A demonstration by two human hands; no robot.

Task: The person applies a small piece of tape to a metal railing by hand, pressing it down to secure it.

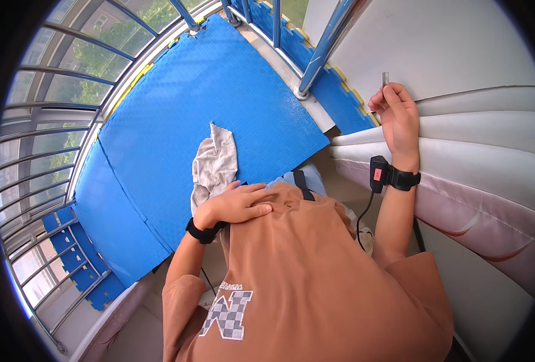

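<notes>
My left hand (236,204) lies flat against the front of my brown shirt (327,265), fingers extended and holding nothing. Just beyond it, a wrinkled light-grey cloth (216,161) is draped on the blue foam mat (177,96); its near end runs behind my left wrist. Raised at the right, my right hand (398,114) pinches a small flat strip (385,78) between thumb and fingers. The strip is greyish with a paler end pointing up, and its exact kind is too small to make out. Behind it is a pale flat panel (460,54).
Metal railings (68,69) curve along the windows at left, and a blue post (324,51) rises beyond the mat's far right. Pale, pink-edged fabric folds (460,175) hang beside my right forearm. A black cable (365,218) trails from the device on my right wrist.
</notes>
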